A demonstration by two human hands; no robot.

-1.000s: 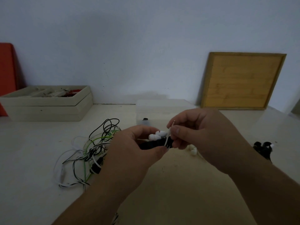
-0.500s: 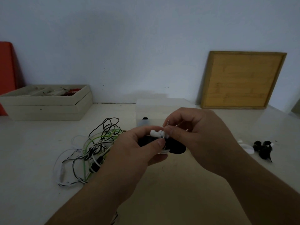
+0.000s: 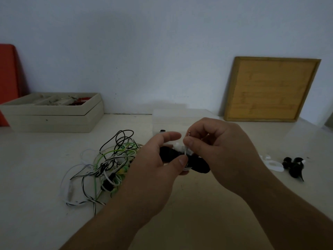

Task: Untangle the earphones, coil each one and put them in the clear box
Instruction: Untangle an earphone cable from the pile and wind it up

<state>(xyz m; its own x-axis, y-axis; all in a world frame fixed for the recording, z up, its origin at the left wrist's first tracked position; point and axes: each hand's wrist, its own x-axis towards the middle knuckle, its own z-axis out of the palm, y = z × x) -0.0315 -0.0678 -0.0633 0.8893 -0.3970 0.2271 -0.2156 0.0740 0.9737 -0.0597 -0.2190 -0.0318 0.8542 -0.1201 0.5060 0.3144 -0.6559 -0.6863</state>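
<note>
- A person's two bare hands meet above the middle of a pale worktop (image 3: pixel 198 210), seen from a head-worn camera in dim light.
- The left hand (image 3: pixel 156 166) grips an earphone bundle (image 3: pixel 200 166), a dark coiled mass with white parts on top. Its thumb presses the near side and its fingers (image 3: pixel 171 137) curl over the far side.
- The right hand (image 3: pixel 223 152) pinches the white part on top of the same bundle between thumb and forefinger, with the other fingers curled in behind. Two thin metal tips show just above the pinch.
- The clear box (image 3: pixel 167 118) stands on the worktop just behind the hands and is partly hidden by them. One small dark item (image 3: pixel 162 130) shows through its front wall; the rest of the inside cannot be made out.
- To the left of the hands lies a tangle of earphones (image 3: pixel 111 159), with black, white, green and striped cables looped together.
- To the right of the hands, a coiled black earphone (image 3: pixel 293 166) and a white coil (image 3: pixel 274 165) lie side by side on the worktop.
- A shallow beige tray (image 3: pixel 54 121) sits at the back left. Its compartments hold small items, some of them red, too blurred to name.
- A red panel (image 3: pixel 8 78) stands at the far left edge.
- A wooden board (image 3: pixel 270 91) leans against the wall (image 3: pixel 162 51) at the back right.
</note>
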